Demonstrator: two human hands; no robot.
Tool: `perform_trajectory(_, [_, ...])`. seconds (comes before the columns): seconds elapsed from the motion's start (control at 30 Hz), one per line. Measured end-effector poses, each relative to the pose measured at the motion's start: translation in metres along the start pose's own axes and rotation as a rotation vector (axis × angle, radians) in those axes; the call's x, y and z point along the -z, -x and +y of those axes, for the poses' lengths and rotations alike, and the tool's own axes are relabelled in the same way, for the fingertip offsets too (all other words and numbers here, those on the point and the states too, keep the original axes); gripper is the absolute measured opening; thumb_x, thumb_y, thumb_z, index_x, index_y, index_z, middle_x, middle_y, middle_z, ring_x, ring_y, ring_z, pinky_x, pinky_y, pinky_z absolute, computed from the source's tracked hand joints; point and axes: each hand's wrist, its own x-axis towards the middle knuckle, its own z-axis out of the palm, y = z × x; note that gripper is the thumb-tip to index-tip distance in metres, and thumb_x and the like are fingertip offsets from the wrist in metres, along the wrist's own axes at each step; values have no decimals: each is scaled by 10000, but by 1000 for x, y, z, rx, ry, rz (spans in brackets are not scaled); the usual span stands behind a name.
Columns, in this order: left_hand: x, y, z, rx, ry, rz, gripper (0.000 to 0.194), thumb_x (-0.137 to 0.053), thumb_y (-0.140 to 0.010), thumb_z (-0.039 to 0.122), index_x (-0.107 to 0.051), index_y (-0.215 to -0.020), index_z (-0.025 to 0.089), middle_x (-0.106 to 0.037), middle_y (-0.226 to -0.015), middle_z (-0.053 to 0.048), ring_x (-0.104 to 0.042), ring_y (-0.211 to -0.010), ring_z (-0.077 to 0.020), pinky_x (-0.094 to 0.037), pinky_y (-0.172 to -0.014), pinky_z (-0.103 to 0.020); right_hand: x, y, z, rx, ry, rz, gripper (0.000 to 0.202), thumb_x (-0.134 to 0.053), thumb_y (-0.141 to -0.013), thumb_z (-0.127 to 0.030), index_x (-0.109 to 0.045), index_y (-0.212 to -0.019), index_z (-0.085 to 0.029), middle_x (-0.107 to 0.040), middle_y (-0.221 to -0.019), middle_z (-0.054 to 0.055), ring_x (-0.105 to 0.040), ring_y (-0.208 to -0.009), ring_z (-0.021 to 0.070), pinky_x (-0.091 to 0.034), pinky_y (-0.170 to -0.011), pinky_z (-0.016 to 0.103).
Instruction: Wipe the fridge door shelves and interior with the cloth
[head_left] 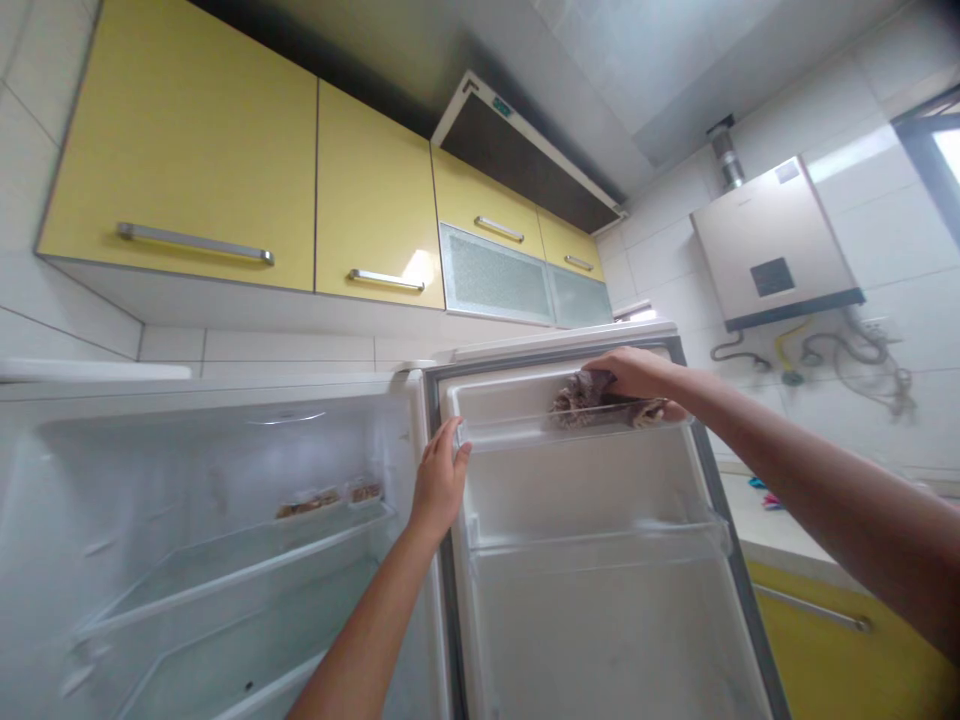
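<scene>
A fridge stands open, its door (585, 490) swung out to the right. My right hand (637, 378) is closed on a crumpled brown-grey cloth (574, 398) at the door's top shelf (517, 428). Part of the cloth shows through the clear shelf front, below my fingers. At the left end of that shelf, my left hand (441, 475) rests against the door's inner edge with its fingers stretched out. Nothing shows in my left hand.
Small food packs (309, 502) lie on the fridge's upper glass shelf (247, 565). A lower door shelf (600, 545) crosses the door. Yellow cabinets (375, 190) and a range hood (525, 150) hang above. A water heater (776, 240) and a counter (780, 525) are at the right.
</scene>
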Motion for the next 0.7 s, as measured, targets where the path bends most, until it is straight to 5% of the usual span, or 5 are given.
perform_trajectory(0.17, [0, 2, 1, 17, 4, -3, 474, -460, -977, 402, -532, -1389, 180, -590, -1475, -177, -530, -1401, -292, -379, -1211, -541, -3, -2, -21, -27, -12, 161, 295, -590, -797, -211, -735, -1053, -232, -782, -950, 39, -659, -789, 170, -423, -655, 238])
perform_trajectory(0.33, [-2, 4, 2, 29, 14, -2, 511, -447, -985, 407, -497, -1423, 149, -565, -1500, -197, -511, -1422, -290, -369, -1222, -540, -15, -11, -75, 2, -142, 467, 434, -608, -789, -184, -685, -1215, -220, -760, -1128, 77, -670, -950, 209, -537, -848, 325])
perform_trajectory(0.53, [4, 1, 12, -64, 70, 70, 466, -543, -948, 380, -565, -1355, 152, -652, -1394, -181, -546, -1390, -308, -411, -1203, -564, -21, 8, -194, 435, -195, 914, 446, -546, -894, -115, -615, -1319, -232, -706, -1315, 58, -594, -1223, 212, -471, -1055, 369])
perform_trajectory(0.6, [9, 19, 19, -40, 86, 135, 399, -563, -942, 377, -626, -1267, 155, -700, -1299, -168, -566, -1366, -318, -398, -1216, -599, -26, 27, -240, 470, -236, 1065, 410, -548, -918, -113, -621, -1302, -236, -717, -1301, 39, -596, -1210, 200, -454, -1060, 355])
perform_trajectory(0.7, [19, 75, 24, 97, 109, 334, 371, -537, -954, 386, -650, -1226, 161, -714, -1238, -156, -568, -1359, -333, -343, -1246, -649, -47, 59, -302, 401, -418, 1035, 389, -559, -929, -128, -620, -1305, -205, -725, -1283, 53, -610, -1181, 204, -469, -1031, 348])
